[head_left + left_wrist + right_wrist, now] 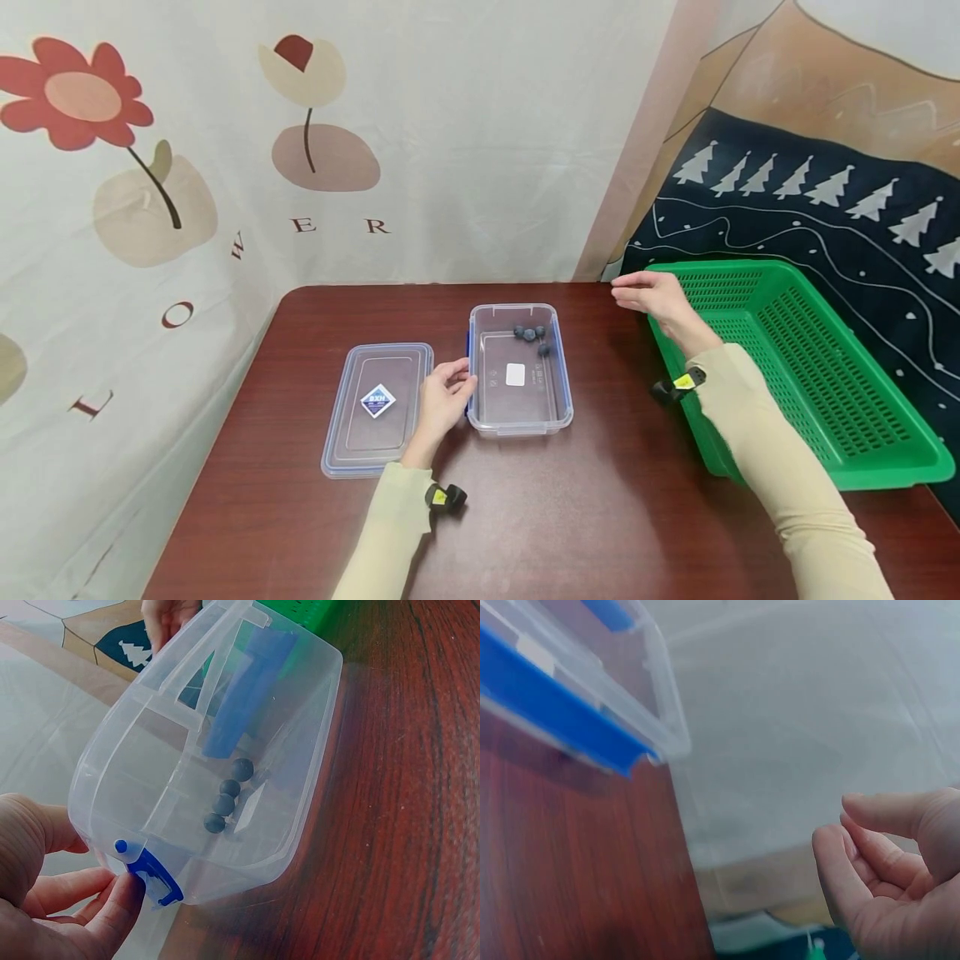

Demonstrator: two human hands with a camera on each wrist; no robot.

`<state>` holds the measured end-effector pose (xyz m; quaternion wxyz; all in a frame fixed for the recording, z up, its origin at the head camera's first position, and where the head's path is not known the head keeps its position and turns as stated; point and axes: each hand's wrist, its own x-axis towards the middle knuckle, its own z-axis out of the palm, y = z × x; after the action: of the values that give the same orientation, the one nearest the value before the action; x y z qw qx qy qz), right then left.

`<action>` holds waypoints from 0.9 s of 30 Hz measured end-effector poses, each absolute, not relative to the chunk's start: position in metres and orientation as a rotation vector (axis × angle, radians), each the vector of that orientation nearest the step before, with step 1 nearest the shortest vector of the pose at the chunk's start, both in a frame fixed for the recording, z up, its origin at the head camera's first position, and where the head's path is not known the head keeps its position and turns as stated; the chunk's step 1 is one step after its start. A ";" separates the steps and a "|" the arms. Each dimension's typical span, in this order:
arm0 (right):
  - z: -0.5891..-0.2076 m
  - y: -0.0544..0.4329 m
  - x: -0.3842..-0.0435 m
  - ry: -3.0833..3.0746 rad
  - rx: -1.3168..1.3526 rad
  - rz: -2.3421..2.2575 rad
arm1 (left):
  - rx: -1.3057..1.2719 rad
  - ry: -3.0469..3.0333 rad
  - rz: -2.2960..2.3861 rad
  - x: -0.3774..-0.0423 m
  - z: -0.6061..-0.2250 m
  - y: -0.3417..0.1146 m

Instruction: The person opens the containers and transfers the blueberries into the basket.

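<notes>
A clear plastic food container (517,408) with blue side latches stands on the table. Several blueberries (529,335) lie at its far end. Beside its left wall is my left hand (442,400). In the left wrist view its fingertips touch the blue latch (161,881), and its thumb is at the container's corner. Out to the right, my right hand (660,304) is raised near the far left corner of the green basket (750,333). Seen in the right wrist view, its fingers are loosely bent, apart from the thumb, with nothing between them.
The container's clear lid (352,417), with a blue-and-white sticker, lies flat to the left, partly behind the left hand. The large slotted basket overlaps the table's right edge. Behind the dark wooden table (525,517) hangs a printed cloth (465,142).
</notes>
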<state>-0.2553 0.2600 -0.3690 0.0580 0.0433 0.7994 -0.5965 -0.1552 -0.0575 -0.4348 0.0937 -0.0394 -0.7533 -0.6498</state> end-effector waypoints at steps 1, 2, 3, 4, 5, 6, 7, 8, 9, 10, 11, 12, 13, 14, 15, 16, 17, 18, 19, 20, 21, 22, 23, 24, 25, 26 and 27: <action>-0.369 0.254 -0.256 2.432 0.128 -1.780 | -0.118 -2.235 -1.928 -0.155 -0.435 -0.058; -0.370 0.249 -0.257 2.436 0.131 -1.766 | -0.119 -2.234 -1.927 -0.155 -0.435 -0.058; -0.371 0.243 -0.258 2.436 0.128 -1.757 | -0.120 -2.234 -1.926 -0.155 -0.435 -0.058; -0.373 0.238 -0.259 2.433 0.132 -1.751 | -0.120 -2.235 -1.926 -0.155 -0.435 -0.058; -0.374 0.233 -0.260 2.437 0.135 -1.737 | -0.120 -2.234 -1.927 -0.155 -0.435 -0.058; -0.375 0.228 -0.261 2.441 0.136 -1.725 | -0.120 -2.235 -1.927 -0.155 -0.435 -0.058; -0.376 0.222 -0.261 2.447 0.139 -1.710 | -0.119 -2.235 -1.927 -0.155 -0.435 -0.058; -0.377 0.218 -0.262 2.453 0.141 -1.694 | -0.118 -2.235 -1.925 -0.155 -0.435 -0.058; -0.379 0.213 -0.262 2.453 0.142 -1.688 | -0.117 -2.235 -1.928 -0.155 -0.435 -0.058; -0.380 0.208 -0.262 2.455 0.144 -1.681 | -0.116 -2.236 -1.928 -0.155 -0.435 -0.058; -0.381 0.204 -0.262 2.457 0.143 -1.677 | -0.114 -2.236 -1.929 -0.155 -0.435 -0.058; -0.383 0.200 -0.262 2.456 0.141 -1.672 | -0.113 -2.238 -1.927 -0.155 -0.435 -0.058; -0.385 0.196 -0.263 2.456 0.134 -1.670 | -0.111 -2.238 -1.929 -0.155 -0.435 -0.058; -0.386 0.192 -0.263 2.457 0.129 -1.671 | -0.112 -2.239 -1.928 -0.155 -0.435 -0.058; -0.388 0.188 -0.263 2.454 0.119 -1.681 | -0.111 -2.239 -1.930 -0.156 -0.436 -0.058; -0.390 0.185 -0.262 2.453 0.114 -1.684 | -0.112 -2.240 -1.927 -0.156 -0.437 -0.058; -0.392 0.181 -0.262 2.452 0.107 -1.688 | -0.112 -2.239 -1.929 -0.157 -0.438 -0.058; -0.394 0.178 -0.261 2.457 0.103 -1.683 | -0.114 -2.240 -1.927 -0.158 -0.440 -0.058; -0.396 0.175 -0.261 2.465 0.094 -1.679 | -0.114 -2.236 -1.932 -0.160 -0.444 -0.058; -0.399 0.172 -0.260 2.477 0.087 -1.669 | -0.116 -2.234 -1.930 -0.162 -0.449 -0.059; -0.401 0.168 -0.259 2.486 0.077 -1.660 | -0.116 -2.231 -1.932 -0.164 -0.453 -0.059; -0.403 0.165 -0.258 2.498 0.070 -1.650 | -0.115 -2.228 -1.931 -0.166 -0.458 -0.060; -0.406 0.162 -0.257 2.513 0.058 -1.641 | -0.116 -2.226 -1.929 -0.168 -0.462 -0.060; -0.409 0.158 -0.256 2.531 0.050 -1.630 | -0.115 -2.226 -1.924 -0.171 -0.467 -0.061; -0.411 0.155 -0.255 2.546 0.043 -1.627 | -0.117 -2.222 -1.925 -0.172 -0.471 -0.061; -0.413 0.151 -0.255 2.568 0.032 -1.619 | -0.122 -2.219 -1.922 -0.173 -0.473 -0.062; -0.416 0.147 -0.254 2.588 0.024 -1.610 | -0.121 -2.218 -1.923 -0.174 -0.475 -0.062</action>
<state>-0.2544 0.1475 -0.4163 0.0466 0.0079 0.8481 -0.5277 -0.1738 -0.0619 -0.4749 0.1016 -0.0409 -0.7510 -0.6512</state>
